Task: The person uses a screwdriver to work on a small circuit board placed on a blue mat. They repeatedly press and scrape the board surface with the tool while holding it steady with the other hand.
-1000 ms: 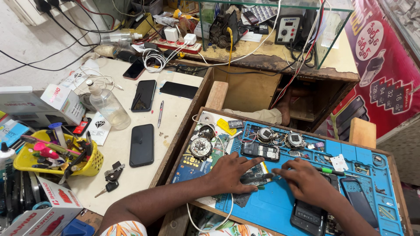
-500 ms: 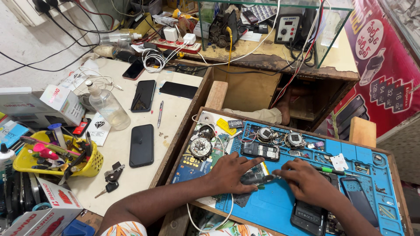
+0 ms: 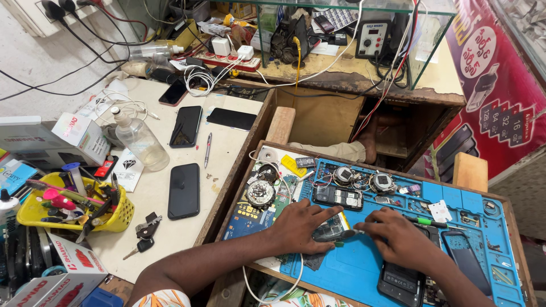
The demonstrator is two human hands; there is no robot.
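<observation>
While the left hand point(image 3: 301, 227) lies flat with its fingers spread over a small opened phone point(image 3: 331, 230), pressing it down on the blue mat point(image 3: 352, 267), the right hand point(image 3: 401, 239) has its fingers pressed together around a thin tool point(image 3: 348, 233) whose tip meets the phone's right edge. The phone sits near the middle of the mat, between the two hands, partly hidden under the left fingers. Just above it lies a dark circuit board point(image 3: 339, 197), and beyond that two round parts point(image 3: 382, 182) with wires. A green-handled screwdriver point(image 3: 427, 222) rests just past the right hand, and a black phone back point(image 3: 401, 281) lies under the right wrist. On the pale bench point(image 3: 153, 193) to the left lie three dark phones point(image 3: 184, 190), a clear bottle point(image 3: 139, 139), a yellow basket point(image 3: 122, 213) of tools and keys point(image 3: 145, 232).
</observation>
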